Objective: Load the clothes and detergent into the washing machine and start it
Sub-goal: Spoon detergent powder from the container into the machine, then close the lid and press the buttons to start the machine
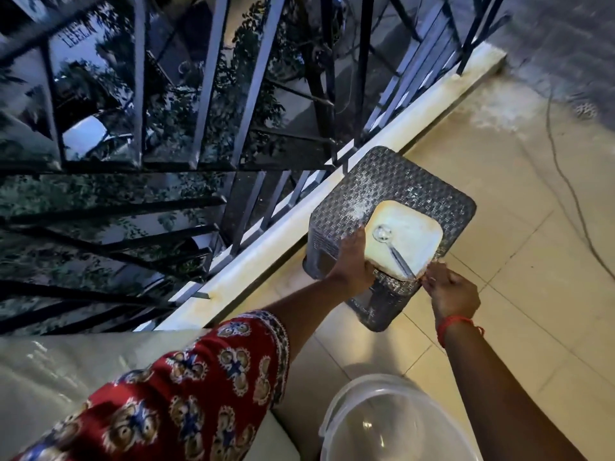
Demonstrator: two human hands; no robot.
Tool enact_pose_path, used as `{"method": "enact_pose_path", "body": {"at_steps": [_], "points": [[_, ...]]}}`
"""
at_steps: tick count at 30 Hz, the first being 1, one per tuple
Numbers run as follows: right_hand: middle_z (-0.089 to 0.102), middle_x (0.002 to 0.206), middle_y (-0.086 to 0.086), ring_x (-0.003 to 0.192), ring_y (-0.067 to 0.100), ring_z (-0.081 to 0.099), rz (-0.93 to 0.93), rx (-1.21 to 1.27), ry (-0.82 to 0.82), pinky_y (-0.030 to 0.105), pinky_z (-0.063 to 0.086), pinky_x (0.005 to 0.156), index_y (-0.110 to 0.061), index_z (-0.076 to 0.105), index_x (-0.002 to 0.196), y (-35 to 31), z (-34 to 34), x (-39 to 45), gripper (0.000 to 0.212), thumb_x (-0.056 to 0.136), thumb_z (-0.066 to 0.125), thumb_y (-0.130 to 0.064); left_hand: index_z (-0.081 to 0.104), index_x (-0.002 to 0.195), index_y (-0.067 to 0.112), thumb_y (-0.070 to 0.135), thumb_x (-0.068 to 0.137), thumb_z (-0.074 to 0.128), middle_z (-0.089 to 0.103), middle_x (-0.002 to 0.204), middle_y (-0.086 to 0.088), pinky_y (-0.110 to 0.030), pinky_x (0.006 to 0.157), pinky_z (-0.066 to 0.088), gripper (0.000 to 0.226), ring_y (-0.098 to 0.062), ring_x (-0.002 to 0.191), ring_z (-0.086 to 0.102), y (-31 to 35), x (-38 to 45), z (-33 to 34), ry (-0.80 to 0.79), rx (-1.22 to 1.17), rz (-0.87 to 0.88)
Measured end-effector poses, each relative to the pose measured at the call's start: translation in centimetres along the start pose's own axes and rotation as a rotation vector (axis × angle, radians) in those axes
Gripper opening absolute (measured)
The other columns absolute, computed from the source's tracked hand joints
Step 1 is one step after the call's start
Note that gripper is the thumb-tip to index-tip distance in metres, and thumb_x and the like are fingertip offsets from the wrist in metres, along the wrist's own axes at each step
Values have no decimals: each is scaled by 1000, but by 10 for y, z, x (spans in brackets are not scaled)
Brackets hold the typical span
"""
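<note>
A square cream-white detergent container sits open on a dark woven plastic stool beside the balcony railing. A metal spoon lies in it, its bowl toward the far left corner and its handle pointing at me. My left hand grips the container's left side. My right hand, with a red thread at the wrist, pinches the end of the spoon's handle at the container's near corner. The washing machine's cream top fills the lower left. No clothes are in view.
A clear round lid or tub sits at the bottom middle. Dark metal railing runs along the white ledge on the left. A thin cable crosses the beige tiled floor at right, near a floor drain.
</note>
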State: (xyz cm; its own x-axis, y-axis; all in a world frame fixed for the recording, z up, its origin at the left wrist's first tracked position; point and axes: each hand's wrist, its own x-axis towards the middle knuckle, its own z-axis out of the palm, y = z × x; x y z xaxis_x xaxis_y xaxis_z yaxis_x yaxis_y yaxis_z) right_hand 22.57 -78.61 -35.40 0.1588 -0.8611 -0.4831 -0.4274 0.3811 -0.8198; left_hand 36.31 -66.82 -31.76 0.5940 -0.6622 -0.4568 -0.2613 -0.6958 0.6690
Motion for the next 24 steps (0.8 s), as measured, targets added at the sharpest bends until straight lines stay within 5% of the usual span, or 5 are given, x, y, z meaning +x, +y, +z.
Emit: {"method": "enact_pose_path", "body": {"at_steps": [8, 11, 14, 17, 24], "points": [[66, 74, 15, 76, 38, 63, -202, -490, -310, 44, 49, 73, -23, 59, 68, -2, -59, -123, 33, 97, 49, -10, 7, 154, 25, 10, 99, 37, 2, 163, 6, -17, 115, -6, 65, -10, 150, -3, -17, -154, -40, 129, 93, 115], [61, 95, 12, 86, 25, 56, -242, -589, -492, 8, 37, 75, -12, 66, 109, -24, -58, -193, 30, 91, 48, 4, 1, 153, 28, 15, 102, 29, -12, 158, 14, -15, 116, -9, 60, -9, 149, -11, -21, -223, -69, 196, 131, 107], [53, 130, 6, 112, 11, 51, -449, -741, -706, 3, 26, 80, -13, 45, 136, -68, -45, -269, 46, 90, 53, -10, -2, 154, 30, 17, 101, 25, -17, 156, 17, -22, 120, -7, 61, -8, 149, -14, -22, -291, -107, 288, 161, 61], [70, 107, -1, 97, -1, 62, -741, -829, -747, 3, 30, 81, -19, 66, 114, -111, -29, -357, 47, 70, 74, -34, -1, 153, 35, 6, 95, 31, -12, 159, 20, -27, 122, 5, 72, -3, 148, -12, -22, -356, -149, 362, 160, 43], [44, 146, -3, 137, 11, 36, -1267, -719, -948, 14, 22, 109, -19, 46, 139, -140, 13, -540, 45, 97, 45, -33, -6, 145, 38, 7, 94, 23, -18, 151, 24, -10, 115, -10, 67, 6, 143, -18, -58, -520, -209, 668, 161, -40]]}}
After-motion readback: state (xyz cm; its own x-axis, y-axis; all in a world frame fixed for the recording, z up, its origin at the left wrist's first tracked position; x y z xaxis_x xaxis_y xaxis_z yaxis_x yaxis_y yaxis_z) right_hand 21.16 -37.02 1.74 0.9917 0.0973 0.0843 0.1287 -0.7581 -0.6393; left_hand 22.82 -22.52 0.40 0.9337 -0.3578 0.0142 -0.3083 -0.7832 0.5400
